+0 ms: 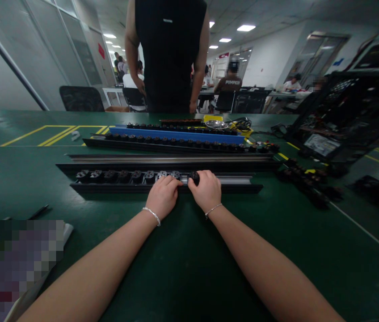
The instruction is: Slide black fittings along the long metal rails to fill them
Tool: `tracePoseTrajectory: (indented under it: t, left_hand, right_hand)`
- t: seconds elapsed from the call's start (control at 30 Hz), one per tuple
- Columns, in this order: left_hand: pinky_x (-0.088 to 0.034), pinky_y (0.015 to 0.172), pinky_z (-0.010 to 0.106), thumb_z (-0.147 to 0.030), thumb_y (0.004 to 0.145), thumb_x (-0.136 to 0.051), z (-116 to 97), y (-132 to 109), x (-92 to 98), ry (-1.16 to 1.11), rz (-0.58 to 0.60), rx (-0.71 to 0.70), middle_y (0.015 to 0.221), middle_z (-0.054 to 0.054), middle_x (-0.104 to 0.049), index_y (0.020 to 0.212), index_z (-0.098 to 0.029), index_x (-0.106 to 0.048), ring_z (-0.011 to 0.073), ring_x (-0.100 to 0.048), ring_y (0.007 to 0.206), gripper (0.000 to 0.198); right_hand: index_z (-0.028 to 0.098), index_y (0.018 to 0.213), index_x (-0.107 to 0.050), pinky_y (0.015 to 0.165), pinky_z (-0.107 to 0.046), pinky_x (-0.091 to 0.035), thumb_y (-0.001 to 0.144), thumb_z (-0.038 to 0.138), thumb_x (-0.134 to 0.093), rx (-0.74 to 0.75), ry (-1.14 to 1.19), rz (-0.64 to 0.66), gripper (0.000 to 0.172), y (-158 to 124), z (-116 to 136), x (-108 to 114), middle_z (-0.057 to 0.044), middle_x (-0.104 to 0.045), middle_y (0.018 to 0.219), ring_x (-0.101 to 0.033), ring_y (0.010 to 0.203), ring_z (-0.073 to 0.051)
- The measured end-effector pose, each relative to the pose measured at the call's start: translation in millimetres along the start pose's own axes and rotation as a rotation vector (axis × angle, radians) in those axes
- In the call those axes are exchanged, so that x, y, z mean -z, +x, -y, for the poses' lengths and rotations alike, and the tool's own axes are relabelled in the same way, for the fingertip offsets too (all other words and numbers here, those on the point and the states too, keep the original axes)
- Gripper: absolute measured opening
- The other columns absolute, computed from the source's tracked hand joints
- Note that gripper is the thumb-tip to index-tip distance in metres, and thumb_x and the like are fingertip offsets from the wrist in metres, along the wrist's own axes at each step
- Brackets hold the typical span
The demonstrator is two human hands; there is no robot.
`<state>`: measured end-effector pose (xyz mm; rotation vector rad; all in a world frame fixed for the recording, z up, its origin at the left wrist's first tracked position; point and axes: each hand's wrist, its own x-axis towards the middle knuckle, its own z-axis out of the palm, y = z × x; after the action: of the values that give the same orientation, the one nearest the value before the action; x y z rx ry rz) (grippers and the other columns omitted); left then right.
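Note:
A long black rail (236,188) lies across the green table in front of me, with a row of several black socket modules (115,175) seated along its left half. My left hand (163,195) rests on the rail with its fingers curled over the last seated modules. My right hand (206,190) is right beside it, fingers closed round one black socket module (194,177) at the end of the row. The rail's right half shows a bare grey channel.
Behind lie another empty black rail (162,160), a filled rail (176,144) and a blue strip (176,134). Loose black parts (305,181) lie at right, below a dark rack (343,116). A person in black (167,53) stands across the table. A pen (38,211) lies at left.

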<state>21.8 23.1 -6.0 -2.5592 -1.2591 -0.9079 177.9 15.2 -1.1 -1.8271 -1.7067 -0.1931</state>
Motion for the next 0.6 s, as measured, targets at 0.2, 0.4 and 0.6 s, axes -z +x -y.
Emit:
tracePoseTrajectory:
  t: [0.2, 0.4, 0.6]
  left_hand:
    - [-0.046, 0.078, 0.034, -0.008, 0.08, -0.047, -1.2, 0.8, 1.5, 0.004, -0.001, 0.012, 0.088, 0.005, -0.062, 0.09, -0.018, -0.063, 0.0199, -0.052, 0.082, 0.021]
    - [-0.046, 0.077, 0.034, -0.009, 0.081, -0.047, 0.2, 0.3, 0.0, -0.003, -0.012, 0.002, 0.088, 0.005, -0.062, 0.09, -0.018, -0.063, 0.0196, -0.052, 0.081, 0.021]
    - [-0.046, 0.077, 0.034, -0.01, 0.081, -0.047, -0.1, 0.5, 0.8, 0.004, -0.005, 0.006, 0.088, 0.005, -0.062, 0.09, -0.018, -0.063, 0.0197, -0.051, 0.08, 0.021]
  right_hand:
    - [0.016, 0.096, -0.061, 0.081, -0.033, -0.033, 0.079, 0.037, -0.049, -0.039, -0.007, 0.0, 0.029, 1.6, -5.0, 2.1, -0.008, -0.06, 0.097, -0.052, 0.091, -0.021]
    - [0.017, 0.093, -0.062, 0.081, -0.033, -0.033, 0.079, 0.037, -0.048, -0.055, -0.002, 0.005, 0.028, 1.8, -7.8, 4.9, -0.008, -0.061, 0.096, -0.052, 0.091, -0.021]
    - [0.017, 0.094, -0.062, 0.082, -0.033, -0.034, 0.079, 0.037, -0.048, -0.076, -0.001, 0.007, 0.029, 2.5, -10.1, 6.0, -0.008, -0.06, 0.096, -0.052, 0.092, -0.021]
